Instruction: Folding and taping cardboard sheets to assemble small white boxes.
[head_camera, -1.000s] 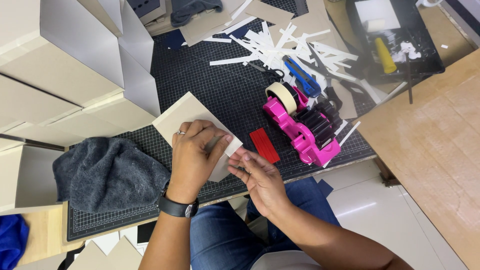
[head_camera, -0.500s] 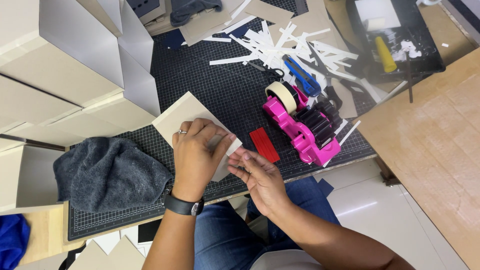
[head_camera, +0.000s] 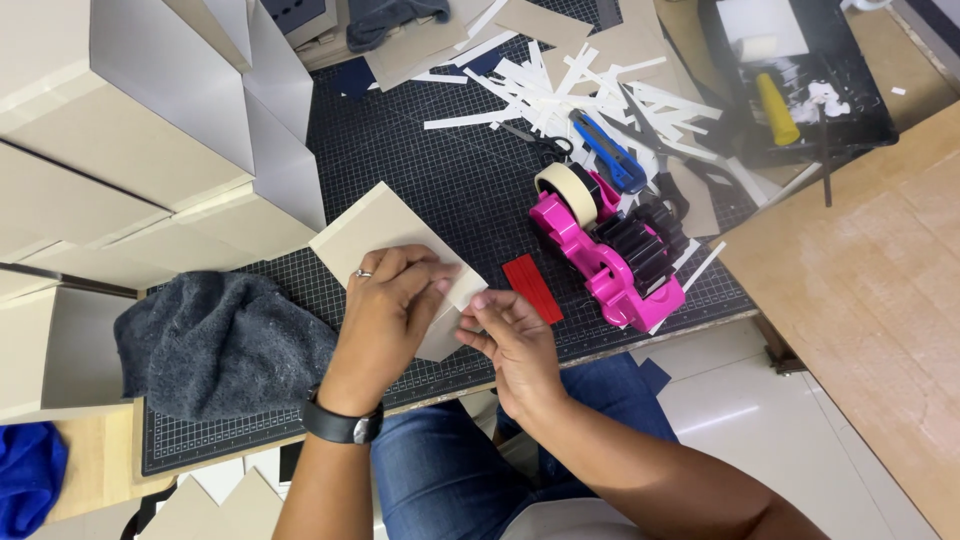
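Since a second ago, both hands have shifted only slightly: the right hand (head_camera: 515, 345) has drawn its fingers in closer to the board's corner, and the left hand (head_camera: 388, 305) has slid a touch along the top. A person sits at a dark gridded cutting mat (head_camera: 420, 180), looking down. The left hand lies flat across a tan board (head_camera: 375, 228), fingers pressed together on its near edge, seemingly to keep it from sliding. The right hand's fingertips pinch at the board's near corner, as if pressing something thin there; what exactly is under them cannot be told. The board lies flat on the mat near its front edge, tilted diagonally. Just left of it sits a crumpled grey cloth (head_camera: 225, 340), within easy reach. Just right lies a small red strip (head_camera: 531, 287), then a pink tape dispenser (head_camera: 605, 250) with a cream roll, kept near the working hand. Farther back are white paper offcuts (head_camera: 560, 90), a blue knife (head_camera: 608, 152) and scissors (head_camera: 535, 140). Pale boxes (head_camera: 130, 120) are stacked on the left.
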